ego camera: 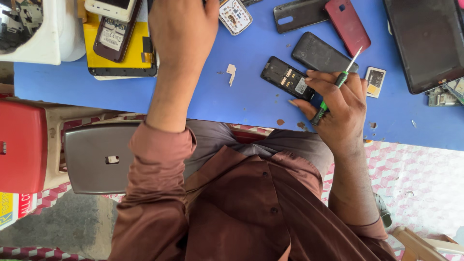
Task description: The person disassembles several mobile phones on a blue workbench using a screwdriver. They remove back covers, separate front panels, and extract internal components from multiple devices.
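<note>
I see my right hand at the near edge of the blue counter, fingers curled closed around a slim screwdriver with a green and black handle, its thin metal shaft tilted up and away from me. The fingertips of that hand also touch a black phone body lying flat with its back cover off, so the battery bay, metal contacts and a small label show. A black back cover lies just beyond it, a dark red one further off. My left hand reaches to the far side of the counter; its fingers run out of the frame, so I cannot tell how open it is.
</note>
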